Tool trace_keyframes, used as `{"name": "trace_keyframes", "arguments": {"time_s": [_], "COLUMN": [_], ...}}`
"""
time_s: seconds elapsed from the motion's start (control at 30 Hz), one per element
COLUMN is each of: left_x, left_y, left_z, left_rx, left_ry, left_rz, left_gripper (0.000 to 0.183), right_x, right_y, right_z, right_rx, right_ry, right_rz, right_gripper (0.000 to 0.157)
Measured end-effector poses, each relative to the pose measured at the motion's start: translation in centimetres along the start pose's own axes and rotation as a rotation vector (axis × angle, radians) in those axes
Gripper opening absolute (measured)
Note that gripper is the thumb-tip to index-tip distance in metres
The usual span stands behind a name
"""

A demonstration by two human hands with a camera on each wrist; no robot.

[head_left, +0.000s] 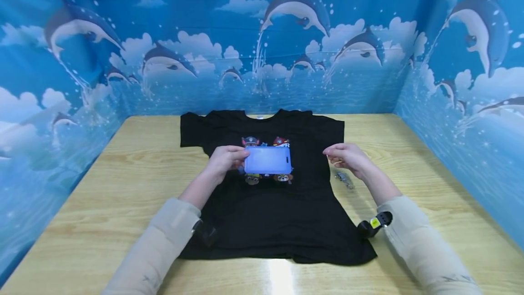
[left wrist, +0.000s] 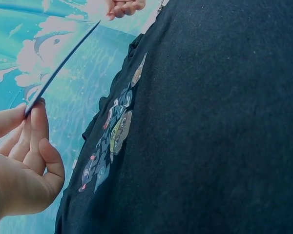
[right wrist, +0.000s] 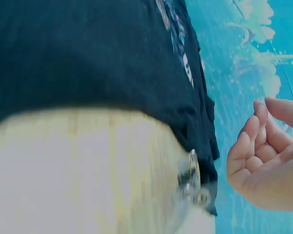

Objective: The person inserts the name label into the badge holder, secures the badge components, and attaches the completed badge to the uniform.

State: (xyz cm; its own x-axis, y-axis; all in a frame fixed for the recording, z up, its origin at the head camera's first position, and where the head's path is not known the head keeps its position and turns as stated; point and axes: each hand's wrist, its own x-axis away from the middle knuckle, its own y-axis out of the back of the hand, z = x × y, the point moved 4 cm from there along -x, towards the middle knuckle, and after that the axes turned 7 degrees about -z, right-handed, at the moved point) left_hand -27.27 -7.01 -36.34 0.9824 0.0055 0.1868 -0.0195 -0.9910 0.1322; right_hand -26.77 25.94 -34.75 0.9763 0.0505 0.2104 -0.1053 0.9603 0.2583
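My left hand [head_left: 224, 162] pinches the left end of a flat, light-blue card holder [head_left: 268, 160] with a small dark slot at its right end. In the left wrist view the card holder [left wrist: 63, 66] shows edge-on, between thumb and fingertips. It is held over the printed chest of a black T-shirt [head_left: 274, 222], hiding the middle of the cartoon print [head_left: 282, 178]. Near the shirt's right side is my right hand [head_left: 348, 157], its fingers loosely bent. The right wrist view shows nothing in that hand [right wrist: 266, 151].
The T-shirt lies spread on a wood-grain table [head_left: 135, 181], neck toward the back. A small silvery metal object [head_left: 344, 180] rests beside its right edge, below my right hand. Blue dolphin-print curtains [head_left: 229, 85] enclose the table's back and sides.
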Motion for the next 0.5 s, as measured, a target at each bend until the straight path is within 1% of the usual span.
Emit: {"name": "trace_keyframes", "arguments": {"time_s": [0.13, 0.27, 0.37, 0.5], "left_x": [0.0, 0.0, -0.1, 0.0], "left_y": [-0.1, -0.2, -0.2, -0.2], "left_z": [0.0, 0.0, 0.0, 0.0], "left_rx": [0.000, 0.000, 0.005, 0.004], "left_ry": [0.002, 0.002, 0.003, -0.003], "left_rz": [0.003, 0.002, 0.000, 0.005], "left_gripper": [0.029, 0.029, 0.029, 0.030], "right_x": [0.0, 0.0, 0.1, 0.4], "right_y": [1.1, 2.2, 2.9, 3.5], "right_z": [-0.5, -0.9, -1.3, -1.8], "right_rx": [0.052, 0.155, 0.230, 0.300], "right_ry": [-0.006, -0.008, -0.003, 0.002], "right_rz": [-0.011, -0.014, -0.010, 0.001], "right_gripper": [0.029, 0.038, 0.041, 0.039]}}
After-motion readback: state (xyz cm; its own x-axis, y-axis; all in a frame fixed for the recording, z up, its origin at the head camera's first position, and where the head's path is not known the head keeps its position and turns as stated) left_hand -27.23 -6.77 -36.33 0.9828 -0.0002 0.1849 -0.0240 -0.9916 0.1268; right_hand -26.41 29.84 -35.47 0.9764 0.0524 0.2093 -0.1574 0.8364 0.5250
